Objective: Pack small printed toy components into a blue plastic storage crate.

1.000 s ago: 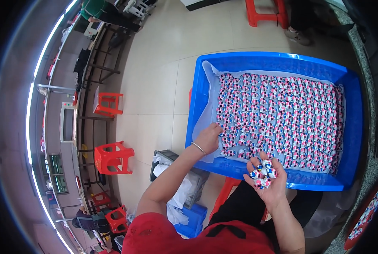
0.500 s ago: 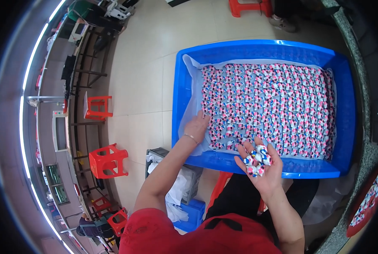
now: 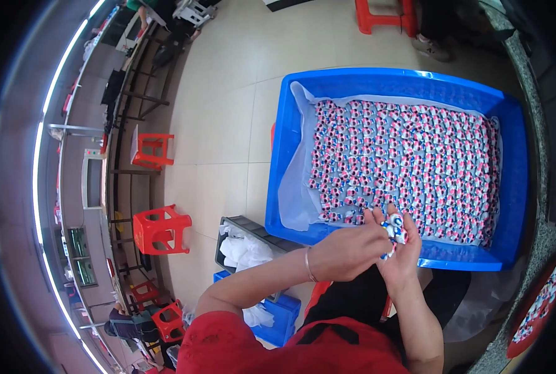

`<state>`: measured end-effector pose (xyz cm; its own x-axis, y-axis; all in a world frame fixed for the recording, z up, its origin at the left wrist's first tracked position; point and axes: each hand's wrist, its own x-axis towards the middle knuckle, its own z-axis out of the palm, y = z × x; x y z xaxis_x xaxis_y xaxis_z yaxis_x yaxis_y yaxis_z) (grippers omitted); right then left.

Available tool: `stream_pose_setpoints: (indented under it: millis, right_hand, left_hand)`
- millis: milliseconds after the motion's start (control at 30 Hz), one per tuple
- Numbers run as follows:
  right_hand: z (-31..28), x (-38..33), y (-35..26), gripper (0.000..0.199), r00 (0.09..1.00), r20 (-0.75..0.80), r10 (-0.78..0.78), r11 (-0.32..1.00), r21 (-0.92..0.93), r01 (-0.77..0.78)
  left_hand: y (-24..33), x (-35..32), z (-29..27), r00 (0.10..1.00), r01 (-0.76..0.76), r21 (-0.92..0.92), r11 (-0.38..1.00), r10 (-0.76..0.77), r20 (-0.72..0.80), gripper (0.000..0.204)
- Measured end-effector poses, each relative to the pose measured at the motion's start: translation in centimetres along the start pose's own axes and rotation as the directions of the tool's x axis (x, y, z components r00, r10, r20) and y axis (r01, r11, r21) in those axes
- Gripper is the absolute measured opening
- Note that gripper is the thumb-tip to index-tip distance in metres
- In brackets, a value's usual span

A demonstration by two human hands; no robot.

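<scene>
Both my hands were together over the near rim of the blue crate (image 3: 290,162), just in front of my lap. My right hand (image 3: 401,252) was cupped palm-up, cradling a small cluster of pink, white and blue pieces (image 3: 394,229); my left hand (image 3: 346,252) sat against it from the left, fingers curled in and pinching at that cluster. Couldn't tell how many pieces were in the pinch, too small. The rest of the stock was straight ahead and slightly right: a dense single layer of the same pieces (image 3: 415,156) on a clear plastic liner (image 3: 296,187), filling most of the crate. The crate's long axis ran left to right across my view, near wall touching distance from my fingertips. The right hand was nearer the packed layer; the left was nearer the bare strip of liner at the crate's left end, the only open room inside. Tiled floor (image 3: 222,124) lay open to the left. A grey bin with white bags (image 3: 243,246) sat just beside my left forearm, red stools (image 3: 159,227) well apart beyond it. A dark counter edge (image 3: 542,249) crowded the right side.
</scene>
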<state>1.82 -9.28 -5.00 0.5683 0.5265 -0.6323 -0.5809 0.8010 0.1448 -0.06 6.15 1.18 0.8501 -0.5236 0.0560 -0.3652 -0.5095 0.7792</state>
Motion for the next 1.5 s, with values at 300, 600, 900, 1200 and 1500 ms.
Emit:
stream_pose_setpoints:
  millis: [300,600,900,1200,1500]
  right_hand:
    - [0.5,-0.8,-1.4,0.035,0.999,-0.029,0.025,1.000,-0.001,-0.025]
    - [0.0,-0.9,-1.8,0.038,0.998,-0.031,0.046,0.999,0.013,-0.046]
    - [-0.1,-0.4,-1.5,0.039,0.996,-0.010,0.094,0.991,-0.092,-0.094]
    - [0.7,-1.6,-0.2,0.047,0.974,-0.063,0.215,0.955,-0.195,-0.224]
    - [0.0,-1.7,-1.4,0.043,0.982,-0.080,0.171,0.976,-0.121,-0.180]
  left_hand:
    - [-12.6,-4.3,-3.1,0.753,0.657,0.015,0.754,-0.655,-0.060,0.030]
    - [-19.3,-6.3,0.3,0.722,0.579,0.575,0.578,-0.691,-0.032,0.033]
    - [-6.1,0.6,-2.7,0.904,0.354,-0.230,0.906,-0.395,-0.165,0.020]
    - [-3.0,2.4,-2.1,0.954,0.297,-0.461,0.836,-0.279,0.108,0.022]
    - [-12.4,-4.1,-4.6,0.725,0.654,-0.267,0.708,-0.687,-0.047,0.028]
